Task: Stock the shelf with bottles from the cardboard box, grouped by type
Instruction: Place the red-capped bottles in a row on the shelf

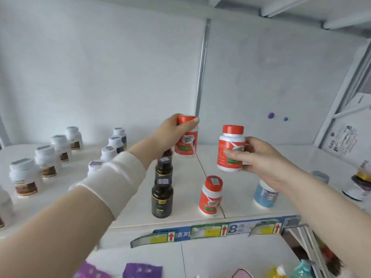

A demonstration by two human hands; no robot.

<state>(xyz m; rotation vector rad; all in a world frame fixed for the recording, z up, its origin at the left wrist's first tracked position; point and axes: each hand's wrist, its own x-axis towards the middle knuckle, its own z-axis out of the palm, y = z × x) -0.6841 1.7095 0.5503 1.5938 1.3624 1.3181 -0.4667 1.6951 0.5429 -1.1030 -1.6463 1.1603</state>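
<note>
white shelf point(236, 205), head view, contents as seen:

- left hand point(172, 131): clamped around the upper part of a red bottle point(186, 145) with a red cap, held upright at the back of the shelf near the centre seam; whether its base touches the board cannot be told. cream sleeve point(112, 177) covers the forearm
- right hand point(259, 155): wrapped around the side of a second red bottle point(230, 149), red cap on top, held upright in the air above the shelf, to the right of the first. the two hands are apart
- third red bottle point(210, 195): standing on the shelf near the front edge, below and between the two held ones
- dark bottles point(162, 193): a front-to-back row, just left of the red ones; the rearmost is partly hidden by the left wrist
- white bottles with brown labels point(24, 177): a row running front to back at far left
- white bottles with dark labels point(116, 141): a second row, between the brown-label row and the dark bottles, partly behind the left arm
- pale blue bottle point(265, 195): upright on the right, under the right wrist
- blurred items at the far right edge, not identifiable
- price strip point(220, 230): on the shelf's front edge, with yellow tags and red arrows
- purple packets point(140, 270): on the level below
</note>
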